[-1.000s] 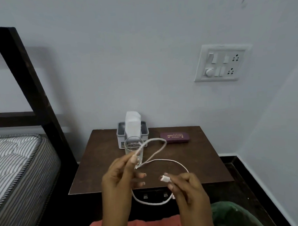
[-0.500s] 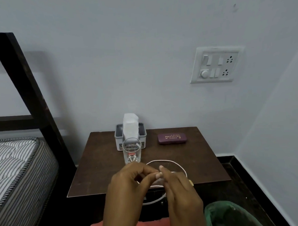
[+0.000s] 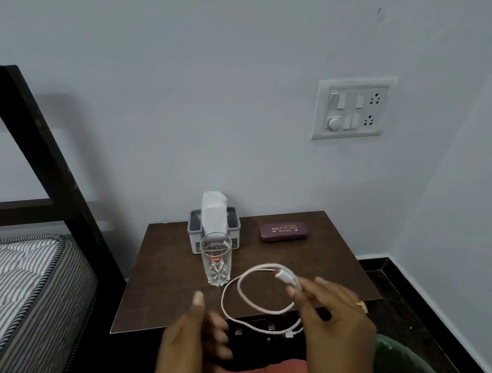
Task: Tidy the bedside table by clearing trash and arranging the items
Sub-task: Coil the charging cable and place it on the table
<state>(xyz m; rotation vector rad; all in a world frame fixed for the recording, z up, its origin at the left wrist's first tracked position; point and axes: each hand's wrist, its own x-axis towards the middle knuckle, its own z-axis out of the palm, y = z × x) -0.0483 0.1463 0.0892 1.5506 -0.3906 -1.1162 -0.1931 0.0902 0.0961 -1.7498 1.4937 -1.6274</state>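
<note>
Pinching coiled white cable [image 3: 285,277] near plug, right hand [image 3: 338,315]; left hand [image 3: 189,338] loose, empty, just left of loop

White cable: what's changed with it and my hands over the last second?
The left hand let go of the white cable and drew back left, now holding nothing. The right hand keeps its grip near the connector, with the cable gathered into a loop over the front edge of the table. The glass, tissue holder and spectacle case stayed put.
</note>
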